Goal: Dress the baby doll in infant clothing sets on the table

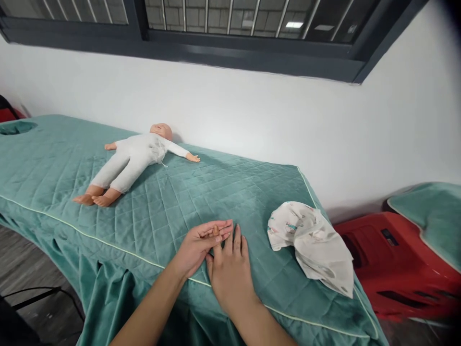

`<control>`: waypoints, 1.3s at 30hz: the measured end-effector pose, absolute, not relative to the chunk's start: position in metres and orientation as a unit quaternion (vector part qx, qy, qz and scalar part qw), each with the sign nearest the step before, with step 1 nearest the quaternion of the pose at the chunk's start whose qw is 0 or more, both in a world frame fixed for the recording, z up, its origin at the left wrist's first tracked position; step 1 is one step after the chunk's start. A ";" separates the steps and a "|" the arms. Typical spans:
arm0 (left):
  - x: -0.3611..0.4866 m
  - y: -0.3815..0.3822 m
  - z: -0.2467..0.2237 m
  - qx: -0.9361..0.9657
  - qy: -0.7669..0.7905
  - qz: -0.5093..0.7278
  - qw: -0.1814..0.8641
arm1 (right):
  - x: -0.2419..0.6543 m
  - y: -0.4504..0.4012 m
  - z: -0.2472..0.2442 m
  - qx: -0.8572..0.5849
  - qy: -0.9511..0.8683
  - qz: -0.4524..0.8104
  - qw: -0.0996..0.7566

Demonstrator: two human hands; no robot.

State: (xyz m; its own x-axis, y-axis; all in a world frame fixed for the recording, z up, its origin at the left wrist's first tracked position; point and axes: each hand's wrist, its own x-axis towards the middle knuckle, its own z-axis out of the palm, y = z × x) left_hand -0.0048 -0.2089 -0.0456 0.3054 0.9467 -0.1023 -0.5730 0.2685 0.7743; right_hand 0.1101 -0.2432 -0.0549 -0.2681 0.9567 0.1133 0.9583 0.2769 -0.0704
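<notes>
Over the front part of the green quilted bed cover [230,187], my two hands meet. The thumb and fingers of my left hand [198,245] close round the index finger of my right hand [232,271]. That right hand is palm down with its other fingers stretched out, holding nothing. To their right lies a crumpled white cloth item [313,240] with small coloured prints, bunched near the bed's end. Farther off to the left, a baby doll [135,151] in a white body suit rests on its back, arms spread, with loose threads at its side.
A white wall [252,115] runs along the bed's far side below a dark barred window frame [252,53]. Beyond the right end stands a red plastic stool [403,269] with a green cushion [432,216] on it. The bed's face hole [18,127] is at far left.
</notes>
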 end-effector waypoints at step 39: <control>-0.001 -0.197 -0.058 0.249 0.301 0.527 0.755 | 0.107 -0.247 -0.059 -0.613 -0.782 -0.007 0.114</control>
State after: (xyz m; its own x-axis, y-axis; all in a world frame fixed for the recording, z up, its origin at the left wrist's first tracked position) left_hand -0.0007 -0.1971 -0.0584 0.2626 0.9455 -0.1926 -0.6459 0.3205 0.6929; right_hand 0.1070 -0.2470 -0.0593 -0.2234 0.9566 0.1872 0.9599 0.2493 -0.1284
